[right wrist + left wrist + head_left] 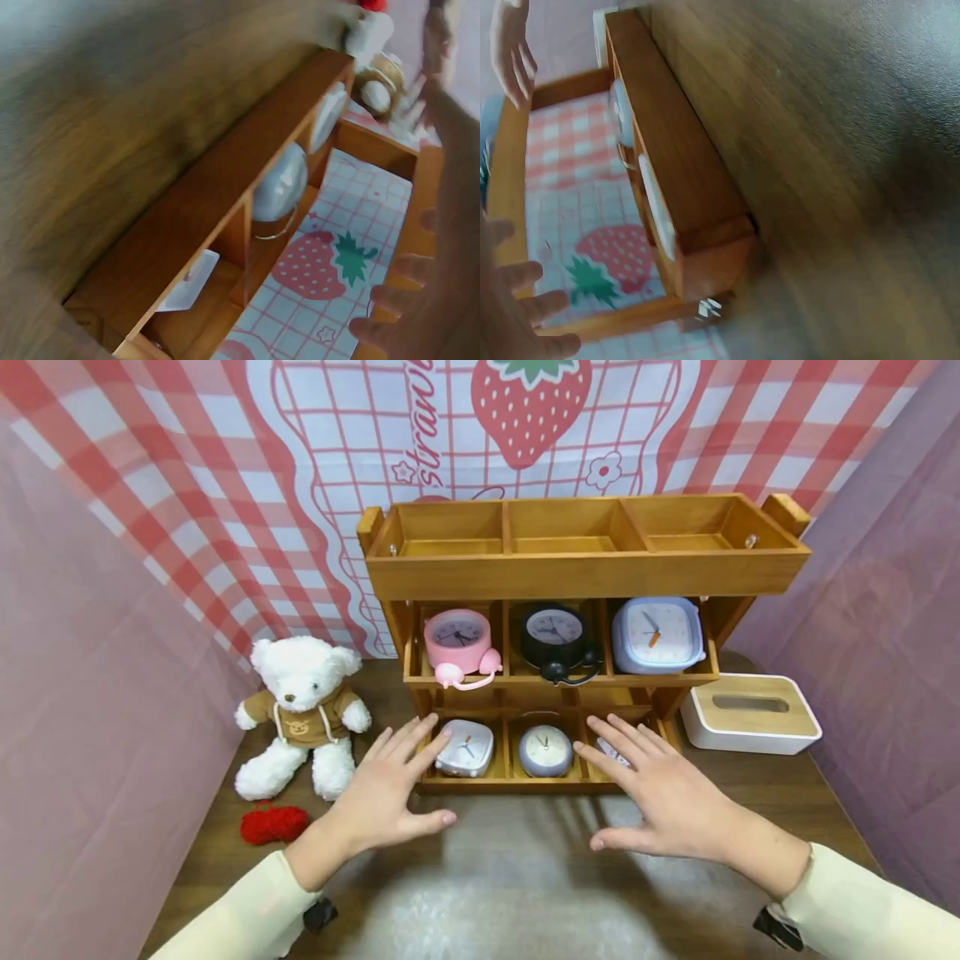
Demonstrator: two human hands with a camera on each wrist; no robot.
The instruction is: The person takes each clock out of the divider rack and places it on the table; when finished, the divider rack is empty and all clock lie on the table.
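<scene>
At the front of the wooden rack (585,578), two hands are held out over its lowest tier, backs upward. Left hand (382,789): grip wide, fingers extended and spread, thumb well away from the index finger; nothing held. It is at the left end of the rack's lowest tier, nearest the white square clock (465,750), which lies in the left compartment. The index fingertip overlaps the clock's edge in the head view; contact there cannot be told for certain. Right hand (663,797): grip equally wide, fingers straight and fanned, thumb out to the side; nothing held. It covers part of the rack's lowest right compartment, where a white item (613,752) is mostly hidden beneath the fingers. Round clock (546,752): middle compartment of the same rack tier, between the two hands.

Rack's middle tier, left to right: pink clock (459,637), black clock (553,631), blue clock (658,635). Left of the rack, on the bench (487,893): white teddy bear (306,718) in a brown top, with red yarn (274,824) in front of it. Right of the rack: tissue box (750,735).
</scene>
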